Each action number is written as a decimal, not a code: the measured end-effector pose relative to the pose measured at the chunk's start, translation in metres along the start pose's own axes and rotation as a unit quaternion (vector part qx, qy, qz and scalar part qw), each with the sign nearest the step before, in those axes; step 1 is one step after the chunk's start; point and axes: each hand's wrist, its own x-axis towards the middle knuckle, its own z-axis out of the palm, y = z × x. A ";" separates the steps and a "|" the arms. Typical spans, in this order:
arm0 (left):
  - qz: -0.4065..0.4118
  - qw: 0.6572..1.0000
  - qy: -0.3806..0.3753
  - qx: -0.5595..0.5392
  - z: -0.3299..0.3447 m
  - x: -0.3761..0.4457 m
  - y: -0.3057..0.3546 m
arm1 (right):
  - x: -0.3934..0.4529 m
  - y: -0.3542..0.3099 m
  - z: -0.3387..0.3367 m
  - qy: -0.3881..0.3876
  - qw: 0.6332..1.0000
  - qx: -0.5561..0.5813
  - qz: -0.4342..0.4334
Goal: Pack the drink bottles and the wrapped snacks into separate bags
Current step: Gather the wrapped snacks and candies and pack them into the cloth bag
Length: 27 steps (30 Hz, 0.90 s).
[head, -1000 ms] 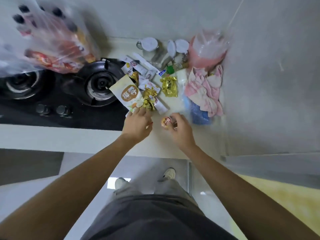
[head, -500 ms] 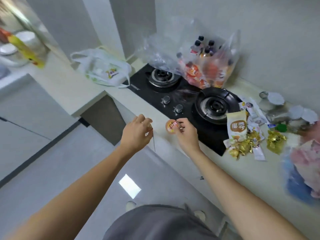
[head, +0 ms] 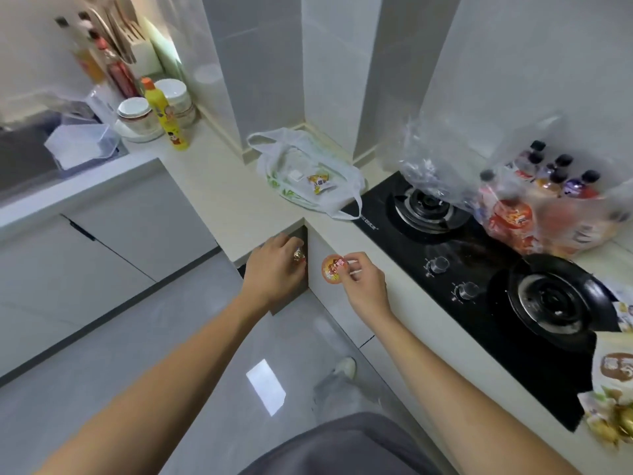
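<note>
Your right hand (head: 363,286) pinches a small round wrapped snack (head: 334,269) by its edge. Your left hand (head: 274,269) curls around a foil-wrapped candy (head: 299,254). Both look light and crinkly, so a gentle fingertip pinch should do.

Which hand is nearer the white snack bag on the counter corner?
Left. The left hand, gripping a gold-wrapped snack, is just below the white bag; the right hand, holding a round snack, sits farther right and lower.

Glossy black glass hob (head: 486,269), crinkly clear plastic bag (head: 445,159), thin white plastic bag (head: 274,166), shiny floor tiles (head: 137,337).
</note>
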 end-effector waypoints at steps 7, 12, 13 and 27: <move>-0.016 0.999 -0.046 -0.002 0.021 0.124 -0.057 | 0.135 -0.007 0.043 -0.012 0.999 0.007 0.042; 0.005 0.995 -0.091 0.029 0.023 0.206 -0.105 | 0.223 -0.025 0.059 -0.030 0.998 -0.034 0.053; 0.004 0.995 -0.098 0.033 0.023 0.220 -0.113 | 0.236 -0.027 0.063 -0.029 0.997 -0.042 0.056; 0.119 0.968 -0.215 0.044 0.069 0.411 -0.181 | 0.380 -0.052 0.150 0.087 0.977 -0.052 0.187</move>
